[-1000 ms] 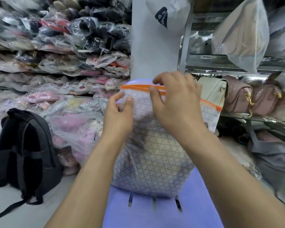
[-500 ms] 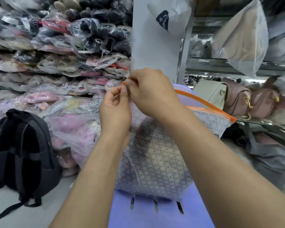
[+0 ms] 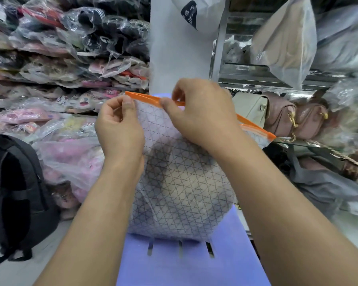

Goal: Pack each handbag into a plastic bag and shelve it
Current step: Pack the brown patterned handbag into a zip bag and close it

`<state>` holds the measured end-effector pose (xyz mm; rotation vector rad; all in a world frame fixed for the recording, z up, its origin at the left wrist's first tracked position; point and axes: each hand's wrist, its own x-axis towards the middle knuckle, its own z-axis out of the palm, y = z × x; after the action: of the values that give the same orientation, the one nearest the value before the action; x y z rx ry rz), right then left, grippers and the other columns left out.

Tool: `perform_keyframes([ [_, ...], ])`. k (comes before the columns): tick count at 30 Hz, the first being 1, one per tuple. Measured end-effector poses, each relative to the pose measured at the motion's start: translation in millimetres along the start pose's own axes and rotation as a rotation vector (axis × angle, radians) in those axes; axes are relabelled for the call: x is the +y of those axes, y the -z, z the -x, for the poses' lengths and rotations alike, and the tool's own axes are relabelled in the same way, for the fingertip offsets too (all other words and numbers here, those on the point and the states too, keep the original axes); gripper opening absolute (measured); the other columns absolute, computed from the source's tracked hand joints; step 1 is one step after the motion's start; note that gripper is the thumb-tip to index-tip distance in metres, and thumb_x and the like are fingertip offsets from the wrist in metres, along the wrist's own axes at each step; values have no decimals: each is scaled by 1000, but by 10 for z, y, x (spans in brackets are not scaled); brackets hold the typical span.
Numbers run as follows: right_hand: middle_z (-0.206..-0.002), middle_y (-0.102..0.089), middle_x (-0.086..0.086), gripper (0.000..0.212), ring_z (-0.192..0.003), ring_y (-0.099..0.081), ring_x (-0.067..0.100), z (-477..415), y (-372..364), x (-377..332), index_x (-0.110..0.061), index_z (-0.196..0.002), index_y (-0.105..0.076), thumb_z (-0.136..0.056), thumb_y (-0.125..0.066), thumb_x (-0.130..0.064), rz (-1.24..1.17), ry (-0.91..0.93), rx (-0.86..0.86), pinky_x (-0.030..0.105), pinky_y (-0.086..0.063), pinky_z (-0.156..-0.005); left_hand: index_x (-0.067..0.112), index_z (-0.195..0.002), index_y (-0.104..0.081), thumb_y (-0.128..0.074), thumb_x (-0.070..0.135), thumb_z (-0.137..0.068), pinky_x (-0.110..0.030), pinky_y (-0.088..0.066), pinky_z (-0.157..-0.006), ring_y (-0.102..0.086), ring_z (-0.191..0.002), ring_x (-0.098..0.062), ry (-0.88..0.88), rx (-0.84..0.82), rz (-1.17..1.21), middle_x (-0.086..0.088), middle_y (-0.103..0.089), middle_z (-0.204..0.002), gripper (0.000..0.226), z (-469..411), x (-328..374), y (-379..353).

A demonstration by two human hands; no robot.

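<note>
Fingers (image 3: 129, 104) of both your hands are closed in pinches on the top edge of the bag, and neither hand is free. Around you, the wrapped stock (image 3: 50, 58) is piled high on the left. The metal shelf (image 3: 256, 79) stands to the right with loose handbags (image 3: 281, 118) sitting unbagged on its lower level, and a black backpack (image 3: 12, 182) leans on the floor at your left. In front of you the purple stool (image 3: 174, 265) carries the work. The plastic bag (image 3: 182, 162), frosted with a diamond grid, stands upright on it, and the handbag (image 3: 194, 195) shows through as a pale shape low inside it. So the loading looks done, and the step in hand is the sealing. Your left hand (image 3: 120, 129) grips the left corner of the orange zip strip (image 3: 145, 98) between thumb and forefinger. Your right hand (image 3: 203, 114) pinches the same strip just beside it. Beyond your right wrist the strip seems to run as two separate orange lines towards the far corner, so that stretch is probably unsealed. Your next move calls for holding the left corner as an anchor and drawing the right pinch firmly along the strip to the far end. Keep the two lips lined up so that they mate rather than slide past one another. Only then is the bag ready to lift to the shelf.
</note>
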<state>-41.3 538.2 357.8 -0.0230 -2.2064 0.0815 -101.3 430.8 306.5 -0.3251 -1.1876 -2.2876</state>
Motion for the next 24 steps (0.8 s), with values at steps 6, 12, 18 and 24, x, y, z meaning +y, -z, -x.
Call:
perform_keyframes([
  [6,-111,-70,-1,42,-113,-57,32,336,59,600,-28,-111,-69,-102,-40,-57,22,-263,75,47,-36,-95,15,-123,-57,-54,2,-93,-21,-32,-97,-51,-115,-22,-752,59,-625,-7,-56,-124,33,449,44,-260],
  [12,-107,-70,5,43,-107,-60,35,481,132,1213,-25,-89,-59,-104,-32,-55,-120,-446,140,48,-47,-91,17,-127,-65,-58,30,-97,-42,-42,-92,-58,-111,-29,-989,-580,-884,-3,-67,-121,33,911,-193,-646],
  [18,-98,-69,6,11,-85,-67,18,720,-46,1512,-18,-109,-69,-99,-63,-17,-1282,-715,36,37,-59,-79,22,-116,-68,-55,31,-92,-43,-29,-99,-55,-122,-33,-927,-590,-1194,-3,-70,-117,30,806,-337,-792],
  [24,-99,-78,6,29,-95,-73,23,816,-197,1545,-9,-120,-63,-93,-71,-2,-1551,-748,135,43,-56,-97,33,-138,-54,-48,25,-102,-46,-7,-120,-37,-141,-19,-865,-885,-1360,8,-58,-140,37,779,-276,-1172],
])
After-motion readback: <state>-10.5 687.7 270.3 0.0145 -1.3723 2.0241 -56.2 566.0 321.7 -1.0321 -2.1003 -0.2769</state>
